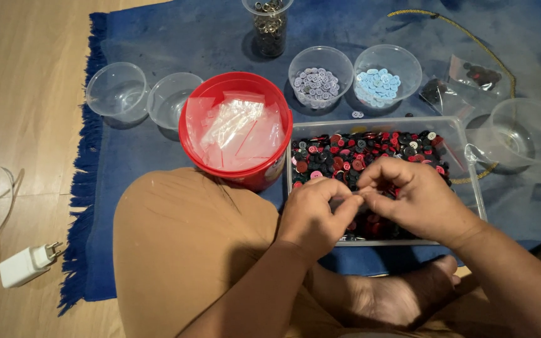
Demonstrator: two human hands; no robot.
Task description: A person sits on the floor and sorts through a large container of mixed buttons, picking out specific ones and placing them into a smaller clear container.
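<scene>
I am sitting cross-legged on a blue rug laid over a wooden floor. Near its far edge, two clear tubs are already holding sorted buttons, lilac and pale blue; two more clear tubs at the left edge are standing empty, and the clear tray is still lying heaped with red and black buttons. My left hand and right hand are meeting fingertip to fingertip above the tray's near edge, pinching something too small to tell.
</scene>
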